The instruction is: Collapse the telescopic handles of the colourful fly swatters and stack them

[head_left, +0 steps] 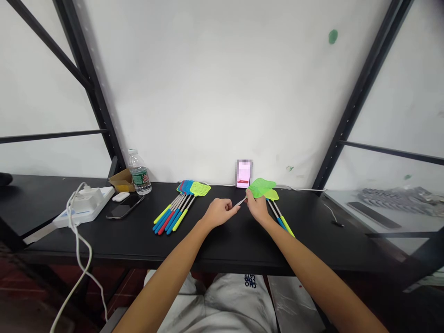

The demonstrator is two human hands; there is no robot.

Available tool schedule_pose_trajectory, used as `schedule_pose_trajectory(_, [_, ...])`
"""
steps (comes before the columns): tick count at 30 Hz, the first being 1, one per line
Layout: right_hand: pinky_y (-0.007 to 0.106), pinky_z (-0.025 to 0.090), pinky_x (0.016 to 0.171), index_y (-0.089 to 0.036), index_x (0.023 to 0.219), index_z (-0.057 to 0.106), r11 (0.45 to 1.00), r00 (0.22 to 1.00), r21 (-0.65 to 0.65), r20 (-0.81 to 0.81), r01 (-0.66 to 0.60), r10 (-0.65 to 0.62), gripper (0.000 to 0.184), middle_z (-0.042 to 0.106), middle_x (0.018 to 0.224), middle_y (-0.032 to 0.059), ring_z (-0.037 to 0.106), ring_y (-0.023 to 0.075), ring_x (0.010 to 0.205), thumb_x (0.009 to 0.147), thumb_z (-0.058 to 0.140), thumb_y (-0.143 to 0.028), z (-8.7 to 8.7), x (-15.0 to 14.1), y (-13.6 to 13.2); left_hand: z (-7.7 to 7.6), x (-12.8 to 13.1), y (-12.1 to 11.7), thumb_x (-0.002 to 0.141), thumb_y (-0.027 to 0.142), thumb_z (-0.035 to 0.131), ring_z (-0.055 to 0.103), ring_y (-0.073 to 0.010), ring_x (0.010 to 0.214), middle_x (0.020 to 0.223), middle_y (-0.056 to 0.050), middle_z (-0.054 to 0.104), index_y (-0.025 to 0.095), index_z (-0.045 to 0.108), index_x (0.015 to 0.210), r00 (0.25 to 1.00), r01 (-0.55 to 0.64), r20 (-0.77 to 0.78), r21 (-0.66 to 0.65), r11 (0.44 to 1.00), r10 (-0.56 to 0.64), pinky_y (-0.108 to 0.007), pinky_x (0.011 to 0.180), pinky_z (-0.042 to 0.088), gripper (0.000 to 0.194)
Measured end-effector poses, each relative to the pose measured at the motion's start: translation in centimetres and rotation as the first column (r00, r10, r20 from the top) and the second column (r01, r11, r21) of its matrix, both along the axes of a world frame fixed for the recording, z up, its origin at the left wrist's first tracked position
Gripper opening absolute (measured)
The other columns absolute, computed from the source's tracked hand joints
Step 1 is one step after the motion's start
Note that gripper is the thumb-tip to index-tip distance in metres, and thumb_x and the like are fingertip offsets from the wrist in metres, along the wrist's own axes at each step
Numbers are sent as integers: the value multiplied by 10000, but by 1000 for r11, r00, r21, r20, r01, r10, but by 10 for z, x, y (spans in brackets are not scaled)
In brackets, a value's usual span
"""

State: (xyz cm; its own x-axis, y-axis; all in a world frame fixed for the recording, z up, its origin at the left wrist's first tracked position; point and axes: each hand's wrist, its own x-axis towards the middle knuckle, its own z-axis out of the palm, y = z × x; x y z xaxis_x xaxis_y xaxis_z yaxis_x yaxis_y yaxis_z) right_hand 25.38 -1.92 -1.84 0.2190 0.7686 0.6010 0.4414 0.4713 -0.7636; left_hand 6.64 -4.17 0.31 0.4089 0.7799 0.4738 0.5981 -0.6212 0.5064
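Observation:
A green fly swatter (262, 187) is held above the desk, its mesh head up at the right and its metal rod slanting down to the left. My right hand (257, 206) is closed around the rod just below the head. My left hand (219, 213) is curled shut at the rod's other end; the grip is hidden in it. To the left, a fanned row of several fly swatters (180, 213) lies with blue, red and yellow-green handles. Under and behind my right hand lie more swatters (287, 225), with a blue and a yellow-green handle showing.
A phone (243, 173) with a lit screen stands against the wall. On the left are a water bottle (139, 172), a small cardboard box (122, 181), a white case (120, 196), a dark phone (125, 206) and a power strip (85, 206) with white cables. Black posts frame the desk.

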Motion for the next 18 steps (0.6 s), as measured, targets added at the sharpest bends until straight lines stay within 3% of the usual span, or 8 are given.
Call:
schedule_pose_trajectory(5, [302,420,639,-205,554,539,997,997,13,-16,73,-73,441,596,542,41,571,202,586,902,466,-466,6,7,1,-3,-2,1,858,571,498,451,-114,536,558,9,538,182,585,637,993,-54,-106,20,998,55,-249,532,244,456])
schedule_pose_trajectory(11, [306,441,692,-188,595,559,967,961,90,-165,240,-223,393,644,635,75,607,210,683,888,473,-434,19,20,-1,-11,-5,7,874,484,506,559,-177,654,656,-34,612,207,632,710,939,-135,-313,48,990,144,-266,559,256,346])
schedule_pose_trajectory(18, [283,434,615,-202,631,507,986,980,98,-158,135,-119,393,570,580,27,535,173,602,867,499,-517,14,17,0,-16,-8,14,962,433,375,605,-193,736,776,-57,659,211,614,794,924,-178,-334,58,982,187,-263,594,284,367])
